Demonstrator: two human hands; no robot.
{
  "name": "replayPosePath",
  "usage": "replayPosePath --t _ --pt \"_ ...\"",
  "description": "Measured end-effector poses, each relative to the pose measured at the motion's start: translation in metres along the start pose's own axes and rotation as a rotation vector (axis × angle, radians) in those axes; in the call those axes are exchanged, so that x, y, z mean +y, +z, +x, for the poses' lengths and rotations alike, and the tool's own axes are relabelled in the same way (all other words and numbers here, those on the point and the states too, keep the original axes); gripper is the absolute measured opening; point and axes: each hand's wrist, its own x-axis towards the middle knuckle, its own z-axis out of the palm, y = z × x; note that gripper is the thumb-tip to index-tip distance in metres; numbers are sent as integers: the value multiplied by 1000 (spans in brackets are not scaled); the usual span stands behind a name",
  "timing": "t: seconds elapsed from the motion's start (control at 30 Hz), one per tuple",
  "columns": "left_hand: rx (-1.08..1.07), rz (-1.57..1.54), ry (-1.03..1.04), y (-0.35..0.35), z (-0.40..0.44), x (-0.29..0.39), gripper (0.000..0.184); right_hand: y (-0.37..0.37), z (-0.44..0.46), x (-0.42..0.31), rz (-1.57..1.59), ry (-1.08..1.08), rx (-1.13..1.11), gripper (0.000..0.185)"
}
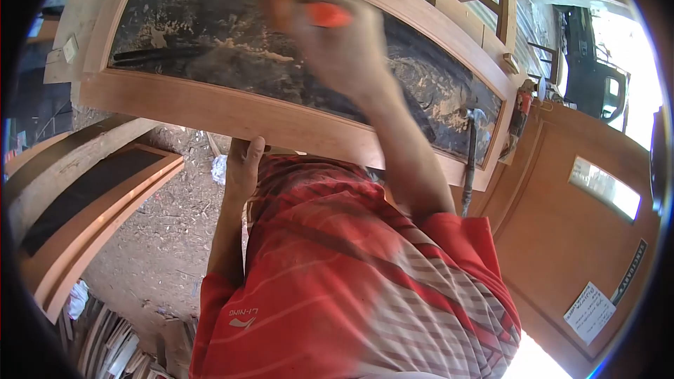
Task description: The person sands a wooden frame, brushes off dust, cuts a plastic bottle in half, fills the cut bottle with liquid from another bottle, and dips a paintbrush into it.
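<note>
A wooden door frame [232, 107] lies across in front of me, with a dark, dusty panel [210, 28] set inside it and patches of sawdust on that panel. My right hand [344, 42] is over the panel, closed around a tool with an orange handle [328, 14]; motion blur hides its exact kind. At the near edge of the frame, my left hand [247, 165] holds on with the thumb up against the wood and the fingers mostly hidden. A hammer [471, 158] rests over the right end of the frame.
A red power tool [521, 116] sits by the frame's right end. Another wooden door [547, 189] with a pasted paper stands to the right. At left are a wooden beam [63, 161] and stacked framed panels [105, 214]; scrap wood [112, 347] lies at lower left.
</note>
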Motion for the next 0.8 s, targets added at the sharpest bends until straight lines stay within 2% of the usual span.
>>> replayPosePath --t 0.03,0.07,0.1,0.13,0.17,0.2,0.27,0.33,0.37,0.4,0.47,0.5,0.53,0.6,0.67,0.7,0.8 --pt "26 35 28 -9 1 3 62 -26 -12 6 -148 50 4 18" --pt "16 22 11 -20 0 7 63 -52 -25 8 -109 298 65 16" --pt "7 8 -4 -33 -1 10 64 -79 -44 37 -197 363 164 13" --pt "-2 -6 -21 -43 -2 10 64 -115 -64 63 -473 398 219 12" --pt "-6 -47 -35 -51 0 8 66 -150 -85 83 -784 205 151 14" --pt "-5 -14 -9 -52 0 8 64 -171 -97 93 -912 643 178 16" --pt "-15 63 57 -50 5 12 60 -190 -132 132 -1116 750 201 19" --pt "-269 156 -229 -55 10 22 53 -138 -127 112 -937 341 197 20" --pt "-381 206 -373 -57 10 32 50 -109 -112 85 -698 303 206 23" --pt "-513 331 -319 -50 6 48 49 -90 -96 58 -445 258 210 25" --pt "-745 607 -229 -22 -13 91 46 -70 -87 33 92 406 253 27" --pt "-648 476 -144 -8 -22 112 48 -59 -82 26 378 459 274 28" --pt "-559 351 -47 7 -28 126 49 -54 -83 22 503 433 281 28" --pt "-248 76 160 29 -21 122 53 -62 -100 18 719 395 293 28" --pt "-118 9 181 52 -8 138 47 -69 -127 21 829 416 244 24" --pt "-83 -36 193 67 -1 143 44 -72 -140 20 906 411 231 23" --pt "-332 -343 112 90 5 140 33 -89 -180 16 1114 479 239 22"
